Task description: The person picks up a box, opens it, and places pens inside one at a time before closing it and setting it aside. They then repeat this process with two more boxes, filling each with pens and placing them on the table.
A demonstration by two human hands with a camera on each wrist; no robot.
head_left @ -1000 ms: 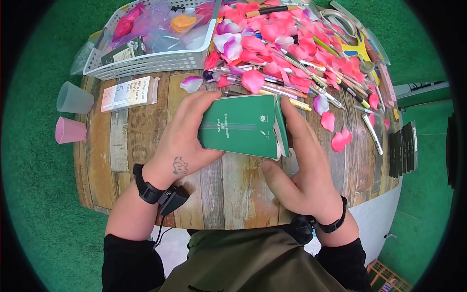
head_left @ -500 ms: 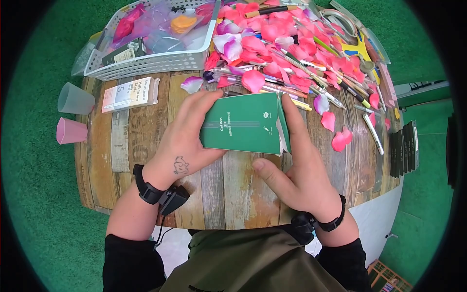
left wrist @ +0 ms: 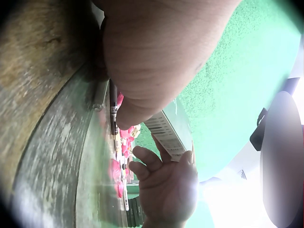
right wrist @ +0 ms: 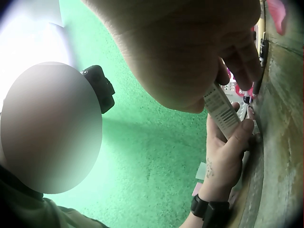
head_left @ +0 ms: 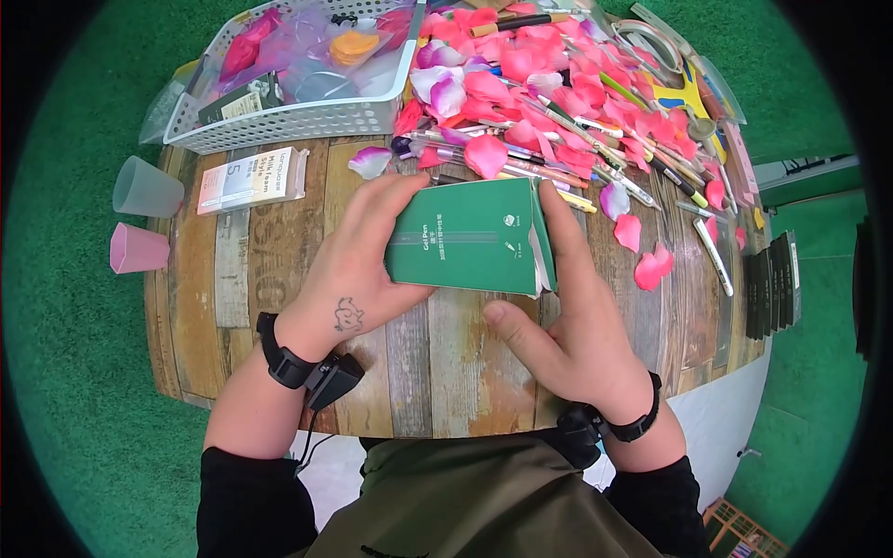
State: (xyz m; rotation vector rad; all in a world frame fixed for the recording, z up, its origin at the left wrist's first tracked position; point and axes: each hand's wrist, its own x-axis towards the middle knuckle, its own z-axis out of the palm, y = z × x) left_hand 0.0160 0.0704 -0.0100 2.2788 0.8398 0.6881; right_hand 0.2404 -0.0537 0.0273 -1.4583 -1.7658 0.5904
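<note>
A green gel pen box (head_left: 470, 237) is held over the near middle of the table, printed face up, its right end slightly parted at the flap. My left hand (head_left: 339, 270) grips the box's left end, fingers behind it and thumb along the near edge. At the other end, the extended fingers of my right hand (head_left: 586, 325) lie against the flap, while its thumb points left, apart from the box. A barcoded narrow side of the box (left wrist: 168, 135) faces the left wrist camera. The box's contents are hidden.
Pink petals (head_left: 488, 156) and many pens lie heaped at the back. A white basket (head_left: 279, 130) with bagged petals stands back left. Nearby are a pale pen box (head_left: 251, 181), a clear cup (head_left: 147, 186) and a pink cup (head_left: 139, 248). Black boxes (head_left: 772, 288) sit at the right edge.
The green box and my left hand have shifted slightly to the right. My right thumb has moved a little left, just below the box's near edge. Little differs over the last half second.
</note>
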